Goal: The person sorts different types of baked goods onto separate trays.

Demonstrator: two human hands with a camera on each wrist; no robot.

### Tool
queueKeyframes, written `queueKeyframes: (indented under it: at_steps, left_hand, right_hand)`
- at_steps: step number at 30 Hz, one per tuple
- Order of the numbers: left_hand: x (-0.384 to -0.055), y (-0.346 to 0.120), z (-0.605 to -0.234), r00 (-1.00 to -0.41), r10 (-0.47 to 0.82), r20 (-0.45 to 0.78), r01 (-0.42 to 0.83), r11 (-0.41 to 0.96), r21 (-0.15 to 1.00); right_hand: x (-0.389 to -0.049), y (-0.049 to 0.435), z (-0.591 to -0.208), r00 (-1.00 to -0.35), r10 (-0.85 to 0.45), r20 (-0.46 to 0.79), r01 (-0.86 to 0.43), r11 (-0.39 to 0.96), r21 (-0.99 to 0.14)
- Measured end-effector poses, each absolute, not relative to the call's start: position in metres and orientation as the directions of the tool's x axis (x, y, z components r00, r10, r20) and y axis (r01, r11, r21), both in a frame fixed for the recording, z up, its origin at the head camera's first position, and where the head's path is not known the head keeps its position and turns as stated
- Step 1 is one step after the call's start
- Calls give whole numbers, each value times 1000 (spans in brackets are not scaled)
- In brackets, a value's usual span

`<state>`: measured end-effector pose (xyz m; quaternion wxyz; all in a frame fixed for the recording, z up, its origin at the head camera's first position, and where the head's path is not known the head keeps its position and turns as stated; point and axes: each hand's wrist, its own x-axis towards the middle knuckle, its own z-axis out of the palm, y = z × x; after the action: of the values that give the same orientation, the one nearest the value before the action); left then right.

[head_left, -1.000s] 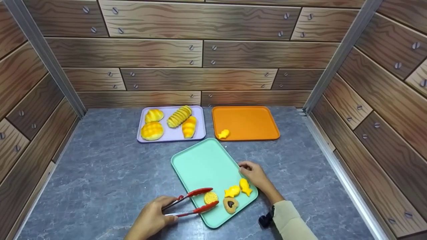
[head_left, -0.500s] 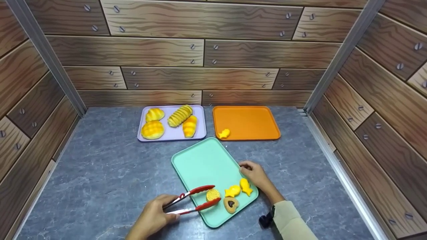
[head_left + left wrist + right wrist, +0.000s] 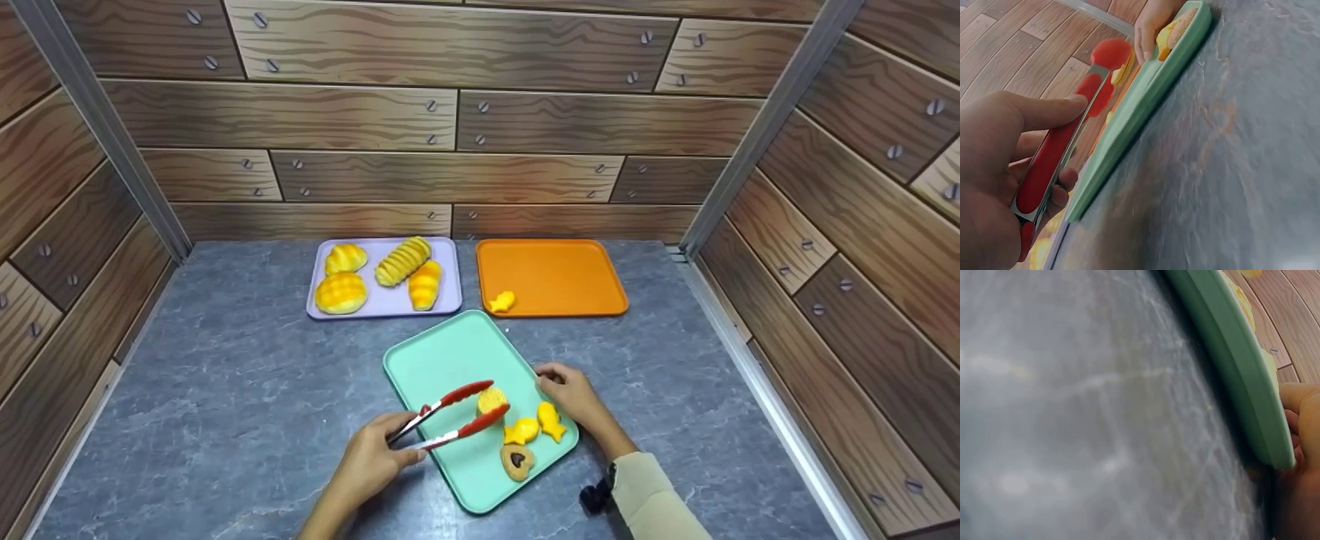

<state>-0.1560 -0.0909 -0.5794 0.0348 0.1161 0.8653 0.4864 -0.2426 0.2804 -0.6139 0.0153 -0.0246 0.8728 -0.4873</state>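
Observation:
My left hand (image 3: 371, 459) holds a pair of tongs (image 3: 474, 427) with red tips and handles. Between the tips is a round yellow cookie (image 3: 491, 400), held above the green tray (image 3: 446, 360). In the left wrist view, the thumb presses one red handle of the tongs (image 3: 1055, 154), with fingers curled behind; the cookie (image 3: 1123, 71) is partly hidden by the tips. My right hand (image 3: 579, 401) grips the tray's right rim. On the tray's near right part lie two yellow fish-shaped crackers (image 3: 523, 431) and a heart-shaped cookie (image 3: 517, 462) with a dark centre.
Behind the green tray stand a purple tray (image 3: 382, 304) with several bread rolls (image 3: 341, 292) and an orange tray (image 3: 559, 274). One small yellow fish cracker (image 3: 503, 301) lies in the orange tray's near left corner. Wood-patterned walls (image 3: 360, 120) enclose the grey tabletop (image 3: 247, 390).
The tongs have taken hold of the round cookie and carried it up and away from me, toward the tray's far part. The right hand and the tray have stayed put.

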Motion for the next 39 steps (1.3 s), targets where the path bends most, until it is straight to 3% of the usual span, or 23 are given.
queueKeyframes:
  at_steps: [13, 39]
  left_hand:
    - [-209, -48, -572, -977, 167, 130, 192, 446, 874]
    - [-296, 25, -575, -967, 98, 236, 251, 544, 800]
  right_hand:
    - [-244, 280, -615, -999, -54, 10, -37, 531, -847]
    - [-243, 282, -612, -997, -72, -25, -15, 514, -858]
